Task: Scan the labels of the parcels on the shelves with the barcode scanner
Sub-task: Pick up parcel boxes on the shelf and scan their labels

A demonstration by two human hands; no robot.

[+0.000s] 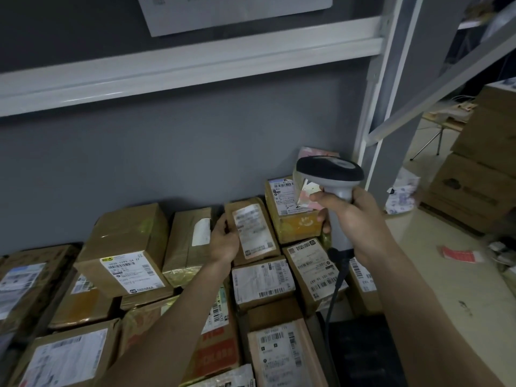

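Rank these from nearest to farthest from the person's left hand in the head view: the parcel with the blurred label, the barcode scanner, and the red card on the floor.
1. Parcel with the blurred label: held at its left edge by the left hand.
2. Barcode scanner: to the right, gripped by the right hand.
3. Red card: far right, on the floor.

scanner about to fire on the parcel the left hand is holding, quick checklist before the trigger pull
1. Right hand has a firm grip on the scanner: ok.
2. Left hand steadies the tilted parcel by its edge: ok.
3. Parcel's label faces up, uncovered by fingers: ok.
4. Scanner head points at that label: not ok, it sits off to the right, over the neighbouring box.
5. Label sharp enough to read: cannot tell, it looks blurred.
6. Cable hangs free: ok.
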